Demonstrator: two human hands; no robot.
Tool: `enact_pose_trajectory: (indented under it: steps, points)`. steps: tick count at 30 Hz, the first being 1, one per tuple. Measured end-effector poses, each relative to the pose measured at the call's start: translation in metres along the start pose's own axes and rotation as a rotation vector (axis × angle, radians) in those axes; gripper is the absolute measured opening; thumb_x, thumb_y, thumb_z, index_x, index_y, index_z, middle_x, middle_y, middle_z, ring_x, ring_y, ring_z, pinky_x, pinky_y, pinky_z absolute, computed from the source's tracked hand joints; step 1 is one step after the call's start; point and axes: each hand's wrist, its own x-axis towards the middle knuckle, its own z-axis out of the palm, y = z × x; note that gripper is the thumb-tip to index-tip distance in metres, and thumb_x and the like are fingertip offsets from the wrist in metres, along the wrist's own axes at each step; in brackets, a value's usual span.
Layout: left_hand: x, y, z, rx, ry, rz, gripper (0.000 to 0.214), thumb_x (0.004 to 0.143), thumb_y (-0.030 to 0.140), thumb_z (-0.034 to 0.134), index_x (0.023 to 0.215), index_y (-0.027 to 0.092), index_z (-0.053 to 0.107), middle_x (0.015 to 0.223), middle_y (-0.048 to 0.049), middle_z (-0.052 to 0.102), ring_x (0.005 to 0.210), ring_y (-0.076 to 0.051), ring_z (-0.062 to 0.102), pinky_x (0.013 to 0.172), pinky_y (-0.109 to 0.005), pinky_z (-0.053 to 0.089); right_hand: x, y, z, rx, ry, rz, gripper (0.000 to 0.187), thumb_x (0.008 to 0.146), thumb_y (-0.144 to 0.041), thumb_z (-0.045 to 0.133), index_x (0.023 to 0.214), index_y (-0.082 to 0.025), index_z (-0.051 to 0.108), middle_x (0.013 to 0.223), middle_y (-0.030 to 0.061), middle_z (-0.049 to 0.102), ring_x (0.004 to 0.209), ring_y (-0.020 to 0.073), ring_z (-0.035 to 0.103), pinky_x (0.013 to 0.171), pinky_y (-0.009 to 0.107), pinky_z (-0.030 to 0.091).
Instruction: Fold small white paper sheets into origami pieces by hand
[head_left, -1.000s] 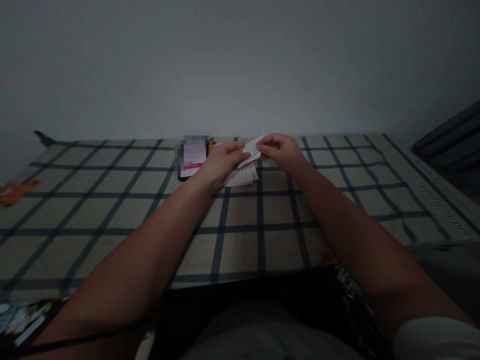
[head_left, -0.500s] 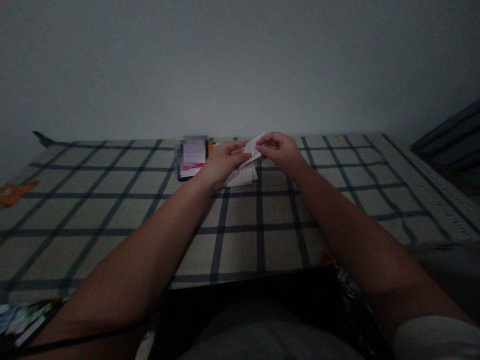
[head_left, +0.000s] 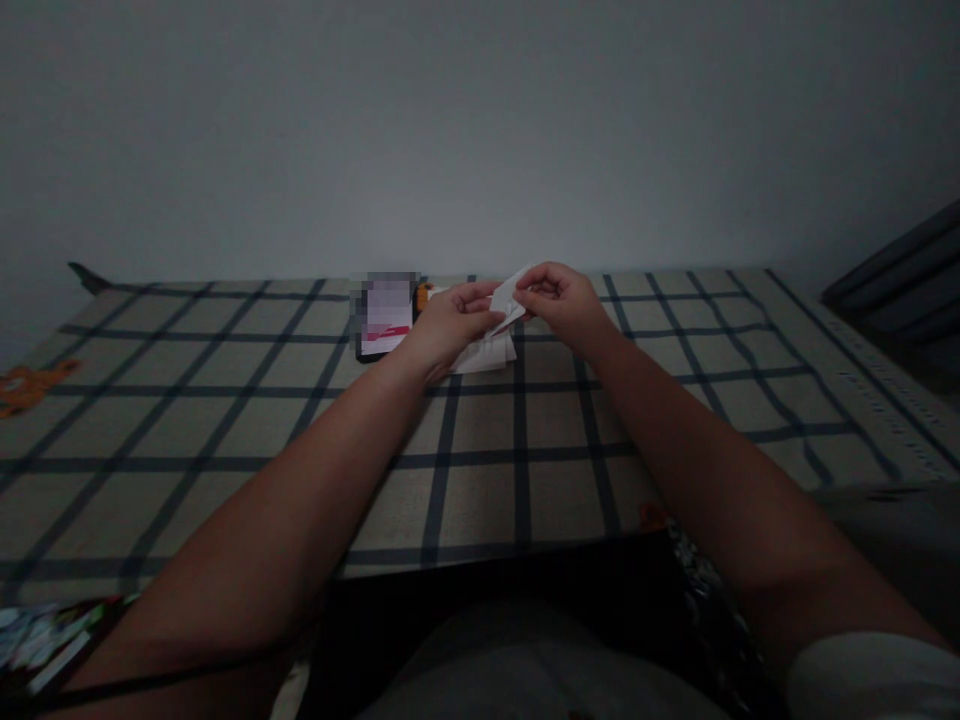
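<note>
A piece of white paper is held between both hands, tilted just above the checked tablecloth. My left hand pinches its left side between thumb and fingers. At its upper right edge my right hand grips it with thumb and fingertips. Beneath the hands lies another white paper, partly covered by my left hand and wrist. Dark marks show on the paper, too small to read.
A phone-like device with a lit, partly blurred screen stands left of my left hand. The checked tablecloth reaches back to a grey wall. A colourful printed item lies at the lower left, and dark striped fabric is at the right.
Hardly anything differs. The held paper and the fingers have shifted very slightly; both hands keep their grip on it.
</note>
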Motion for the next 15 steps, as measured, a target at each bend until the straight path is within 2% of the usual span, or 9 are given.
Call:
enact_pose_trajectory:
  steps: [3,5,8,12,15]
  points:
    - [-0.002,0.002,0.000,0.057,0.030,-0.056,0.032,0.070,0.019,0.082,0.102,0.015,0.080,0.087,-0.0048,0.077,0.069,-0.011,0.065,0.065,-0.023,0.047,-0.002,-0.003,-0.001,-0.029,-0.064,-0.020,0.019,0.078,-0.022,0.076,0.091,-0.022,0.062,0.074,-0.0031,0.064,0.068,0.0130,0.063,0.066,0.027,0.055]
    - [-0.005,0.005,0.000,0.158,0.077,-0.103,0.022,0.073,0.029,0.084,0.088,0.014,0.079,0.074,-0.0032,0.071,0.059,-0.010,0.057,0.056,-0.022,0.038,-0.004,-0.005,-0.002,-0.046,-0.109,-0.035,0.022,0.077,-0.022,0.077,0.093,-0.022,0.063,0.072,-0.0046,0.062,0.066,0.0117,0.061,0.065,0.025,0.053]
    - [-0.009,0.010,0.001,0.221,0.110,-0.171,0.022,0.072,0.033,0.087,0.073,0.014,0.075,0.065,-0.0014,0.065,0.054,-0.009,0.050,0.052,-0.023,0.032,-0.005,-0.005,-0.003,-0.043,-0.131,-0.034,0.031,0.076,-0.026,0.082,0.099,-0.023,0.062,0.070,-0.0066,0.061,0.064,0.0109,0.062,0.063,0.023,0.052]
    - [-0.008,0.012,0.001,0.071,0.078,-0.202,0.019,0.072,0.029,0.087,0.080,0.016,0.076,0.074,-0.0030,0.071,0.060,-0.010,0.056,0.055,-0.023,0.037,-0.003,-0.004,-0.002,0.034,-0.063,0.012,0.048,0.076,-0.039,0.087,0.113,-0.025,0.059,0.070,-0.0071,0.064,0.062,0.0116,0.064,0.062,0.024,0.055]
    - [-0.004,0.009,0.000,-0.012,0.069,-0.186,0.021,0.073,0.031,0.087,0.082,0.016,0.075,0.076,-0.0033,0.072,0.059,-0.010,0.057,0.056,-0.024,0.039,-0.003,-0.004,0.000,0.072,-0.006,0.087,0.042,0.081,-0.050,0.084,0.105,-0.023,0.063,0.071,-0.0038,0.067,0.062,0.0119,0.065,0.062,0.025,0.057]
